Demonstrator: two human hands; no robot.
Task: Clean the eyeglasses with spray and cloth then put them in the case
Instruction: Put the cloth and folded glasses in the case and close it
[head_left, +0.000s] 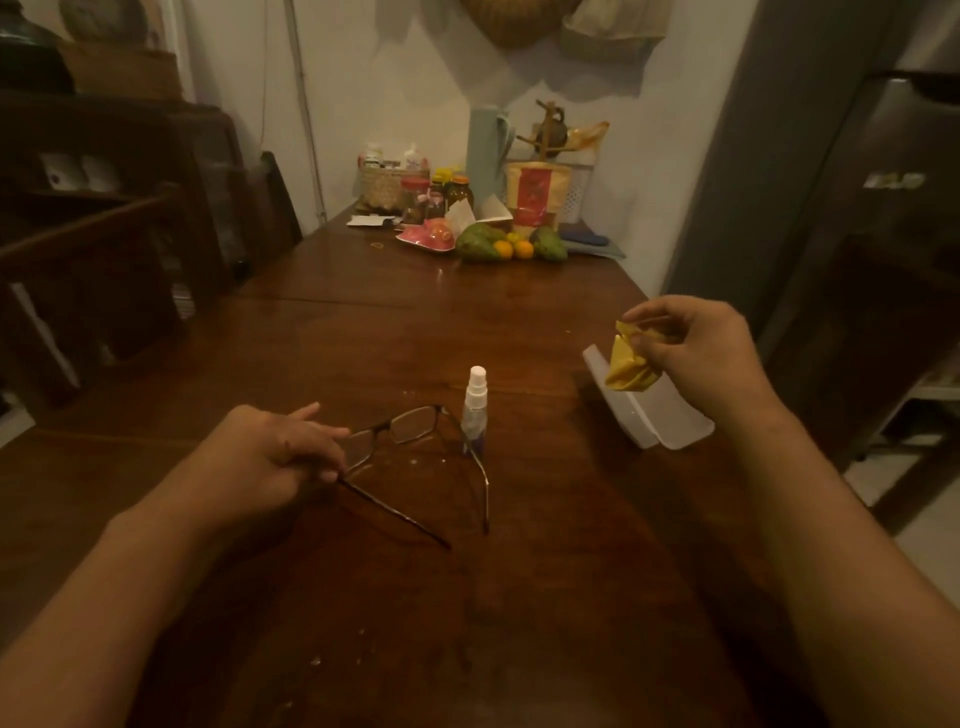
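Observation:
Dark-framed eyeglasses (415, 423) lie on the brown wooden table (519, 597) with both temples unfolded toward me. My left hand (270, 454) grips the left temple near its hinge. A small clear spray bottle (475, 410) with a white nozzle stands upright just right of the right lens. My right hand (691, 345) is raised above the table and pinches a crumpled yellow cloth (626, 364). Beneath that hand lies an open translucent white case (670, 423) near the table's right edge.
At the table's far end stand jars, a woven basket (382, 184), a red-and-yellow packet (535, 200), a pale green flask (485, 150) and fruit (514, 244). Dark wooden furniture (104, 249) lines the left side. A grey refrigerator (831, 208) stands on the right.

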